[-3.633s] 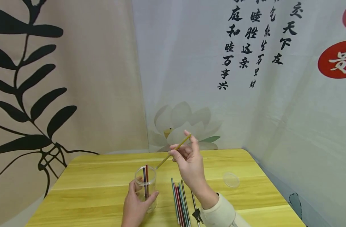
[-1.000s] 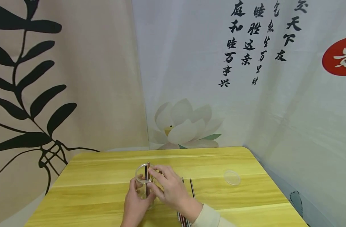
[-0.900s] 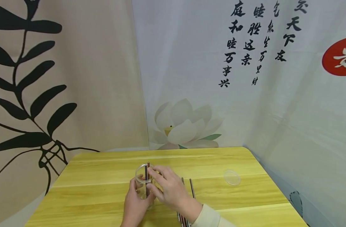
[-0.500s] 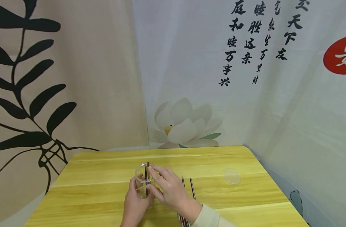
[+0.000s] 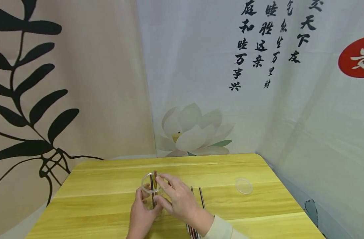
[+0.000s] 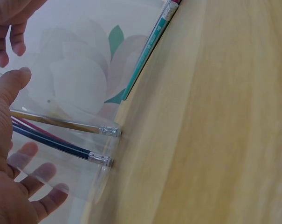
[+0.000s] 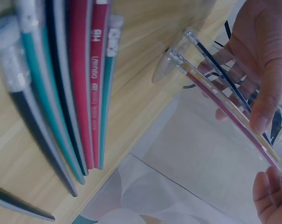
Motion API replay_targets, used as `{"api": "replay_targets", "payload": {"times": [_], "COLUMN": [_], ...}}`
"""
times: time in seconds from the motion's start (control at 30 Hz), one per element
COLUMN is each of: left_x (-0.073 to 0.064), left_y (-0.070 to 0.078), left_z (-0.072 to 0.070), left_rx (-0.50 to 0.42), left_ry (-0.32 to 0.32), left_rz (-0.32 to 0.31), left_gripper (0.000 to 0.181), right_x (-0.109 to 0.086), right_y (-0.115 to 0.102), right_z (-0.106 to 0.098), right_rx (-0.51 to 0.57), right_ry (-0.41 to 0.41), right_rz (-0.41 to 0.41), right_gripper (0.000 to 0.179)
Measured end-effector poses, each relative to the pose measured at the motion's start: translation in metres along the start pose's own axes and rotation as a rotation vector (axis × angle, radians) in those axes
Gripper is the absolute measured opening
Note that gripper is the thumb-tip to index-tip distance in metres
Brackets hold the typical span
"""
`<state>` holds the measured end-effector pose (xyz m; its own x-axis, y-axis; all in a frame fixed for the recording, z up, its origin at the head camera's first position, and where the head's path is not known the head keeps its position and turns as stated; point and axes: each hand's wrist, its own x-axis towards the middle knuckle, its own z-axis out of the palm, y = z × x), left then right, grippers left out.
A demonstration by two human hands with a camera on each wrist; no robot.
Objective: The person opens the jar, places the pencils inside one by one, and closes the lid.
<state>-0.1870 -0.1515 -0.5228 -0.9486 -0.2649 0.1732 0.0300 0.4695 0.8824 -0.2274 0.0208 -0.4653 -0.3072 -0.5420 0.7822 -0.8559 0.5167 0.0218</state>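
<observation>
My left hand (image 5: 142, 209) grips a clear plastic jar (image 5: 146, 192), thumb on the near side and fingers curled round the other. Inside it stand a dark blue pencil (image 6: 57, 142), a red pencil (image 7: 215, 100) and a gold pencil (image 6: 61, 121). Their eraser ends are down by the jar's base. My right hand (image 5: 179, 200) is at the rim, with index finger and thumb pinching at the top of the gold pencil. The left wrist view shows the right hand's other fingers (image 6: 17, 39) hanging free above.
Several pencils (image 7: 96, 84), teal, red and dark, lie on the wooden table (image 5: 104, 196) under my right forearm. One dark pencil (image 5: 202, 198) lies apart. A clear round lid (image 5: 244, 186) rests flat at the right. A printed cloth (image 5: 194, 66) hangs behind the table.
Earlier, my right hand held the gold pencil raised and slanted beside the jar; now that pencil stands inside. Over the last second both hands stay nearly still.
</observation>
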Motion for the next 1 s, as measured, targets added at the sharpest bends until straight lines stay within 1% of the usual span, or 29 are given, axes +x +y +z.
{"api": "replay_targets", "payload": {"times": [0.1, 0.2, 0.27, 0.37, 0.43, 0.53, 0.63, 0.7, 0.77, 0.83, 0.9, 1.0], "left_x": [-0.001, -0.002, -0.003, -0.003, -0.003, -0.003, -0.003, -0.002, -0.002, -0.001, -0.001, 0.0], "left_y": [0.0, -0.001, -0.001, -0.001, -0.001, 0.0, 0.001, 0.002, 0.003, 0.003, 0.003, 0.002], "left_z": [-0.002, -0.003, -0.003, -0.002, -0.001, 0.0, -0.001, 0.0, 0.0, 0.0, 0.001, 0.002], "left_rx": [0.003, -0.001, -0.009, -0.023, -0.031, -0.038, -0.037, -0.036, -0.033, -0.03, -0.031, -0.034], "left_ry": [-0.017, -0.027, -0.032, -0.034, -0.033, -0.032, -0.032, -0.033, -0.036, -0.037, -0.039, -0.041], "left_rz": [-0.027, -0.05, -0.064, -0.072, -0.079, -0.081, -0.086, -0.091, -0.094, -0.095, -0.096, -0.094], "left_gripper": [0.085, 0.09, 0.094, 0.096, 0.095, 0.094, 0.095, 0.096, 0.097, 0.099, 0.099, 0.101], "right_x": [-0.003, -0.006, -0.009, -0.011, -0.012, -0.014, -0.018, -0.022, -0.025, -0.028, -0.029, -0.031], "right_y": [-0.001, 0.0, 0.002, 0.006, 0.01, 0.018, 0.026, 0.031, 0.035, 0.037, 0.039, 0.041], "right_z": [-0.003, -0.007, -0.009, -0.011, -0.011, -0.01, -0.007, -0.005, -0.004, -0.004, -0.005, -0.004], "right_rx": [0.013, 0.063, 0.094, 0.132, 0.134, 0.114, 0.078, 0.067, 0.07, 0.079, 0.086, 0.074], "right_ry": [-0.03, -0.06, -0.071, -0.095, -0.143, -0.273, -0.415, -0.48, -0.52, -0.543, -0.558, -0.57], "right_rz": [0.012, 0.06, 0.107, 0.199, 0.269, 0.391, 0.511, 0.581, 0.634, 0.677, 0.705, 0.724], "right_gripper": [0.059, 0.06, 0.057, 0.049, 0.043, 0.039, 0.042, 0.046, 0.052, 0.056, 0.057, 0.058]}}
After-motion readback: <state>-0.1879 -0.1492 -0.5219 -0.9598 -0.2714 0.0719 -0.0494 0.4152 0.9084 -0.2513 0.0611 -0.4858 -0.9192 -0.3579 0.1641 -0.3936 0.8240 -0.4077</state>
